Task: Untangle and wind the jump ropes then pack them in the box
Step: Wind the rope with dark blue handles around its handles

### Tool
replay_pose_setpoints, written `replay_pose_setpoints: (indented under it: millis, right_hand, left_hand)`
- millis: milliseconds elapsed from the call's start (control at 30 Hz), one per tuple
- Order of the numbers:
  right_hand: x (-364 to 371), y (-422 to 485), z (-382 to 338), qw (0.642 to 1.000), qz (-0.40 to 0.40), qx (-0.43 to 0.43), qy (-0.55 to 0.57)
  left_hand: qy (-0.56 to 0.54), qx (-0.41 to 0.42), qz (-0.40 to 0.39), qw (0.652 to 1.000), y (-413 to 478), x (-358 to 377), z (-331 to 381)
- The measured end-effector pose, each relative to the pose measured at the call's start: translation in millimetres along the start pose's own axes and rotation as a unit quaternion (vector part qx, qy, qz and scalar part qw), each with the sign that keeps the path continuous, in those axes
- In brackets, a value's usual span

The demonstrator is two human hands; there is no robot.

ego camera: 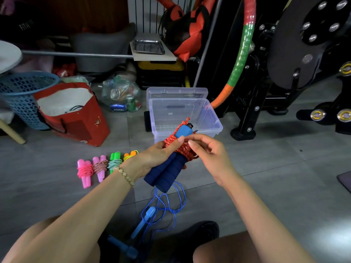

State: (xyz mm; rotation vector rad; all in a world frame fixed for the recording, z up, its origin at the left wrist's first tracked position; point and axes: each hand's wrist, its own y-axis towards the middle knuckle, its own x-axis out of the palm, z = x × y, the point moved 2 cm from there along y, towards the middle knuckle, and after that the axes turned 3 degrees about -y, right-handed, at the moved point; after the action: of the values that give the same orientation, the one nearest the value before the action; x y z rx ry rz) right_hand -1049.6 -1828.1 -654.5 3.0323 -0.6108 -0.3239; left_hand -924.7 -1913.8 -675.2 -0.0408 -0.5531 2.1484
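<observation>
Red rope (171, 139) between curled fingers (192, 143)

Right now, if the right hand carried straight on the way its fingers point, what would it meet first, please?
Most likely the red rope wound round the blue foam handles gripped by the left hand; the fingertips of the right hand sit right at it, though contact is unclear.

You have six jump ropes: four wound bundles lined up on the floor (266, 168), a pink rope (84, 170), a pink-and-brown rope (100, 165), a green rope (114, 161) and an orange rope (130, 155), one red-corded rope (167, 171), one loose blue rope (150, 212), plus one clear box (210, 115).
</observation>
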Motion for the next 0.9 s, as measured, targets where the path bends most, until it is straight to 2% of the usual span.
replay_pose_setpoints:
  millis: [200,400,600,733,800,900]
  right_hand:
    - [-2,-1,2,0.998,-0.046,0.006,-0.046]
    - [-4,1,8,0.981,-0.012,-0.060,-0.182]
    - [4,4,4,0.899,0.075,-0.216,-0.374]
    - [12,3,1,0.865,0.104,-0.251,-0.422]
    - [14,3,5,0.870,0.109,-0.244,-0.414]
    - [15,1,6,0.916,0.096,-0.201,-0.332]
  left_hand:
    - [0.010,0.008,-0.003,1.000,1,0,-3]
    - [-0.007,0.016,0.028,0.999,3,4,-4]
    - [-0.103,0.021,0.077,0.991,5,9,-4]
    - [-0.121,0.013,0.087,0.989,5,6,-4]
    - [-0.127,0.005,0.086,0.988,4,4,-5]
    - [-0.123,0.006,0.086,0.989,3,1,-6]
